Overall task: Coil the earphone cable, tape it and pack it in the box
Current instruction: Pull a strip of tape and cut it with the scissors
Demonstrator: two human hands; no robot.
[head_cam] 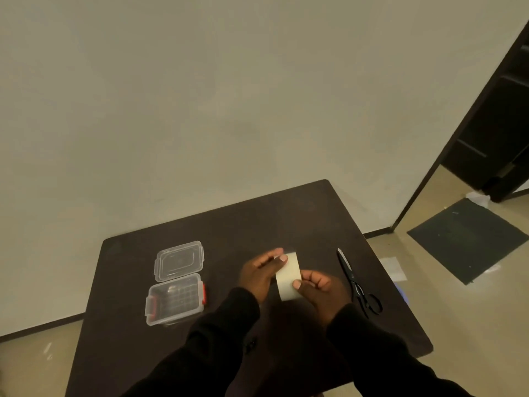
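A pale cream roll of tape [287, 275] is held over the middle of the dark table [286, 219]. My left hand [257, 273] grips its far side with thumb and fingers, and my right hand [320, 287] holds its near right side with the thumb pressed on the tape. A clear plastic box [174, 300] with red latches stands open at the left. Its clear lid [179, 260] lies just behind it. No earphone cable shows in this view.
Black scissors [355, 282] lie shut on the table, to the right of my hands, handles toward me. Beyond the table's right edge is floor with a dark mat [469, 239] and a dark door frame [458, 133]. A plain wall stands behind.
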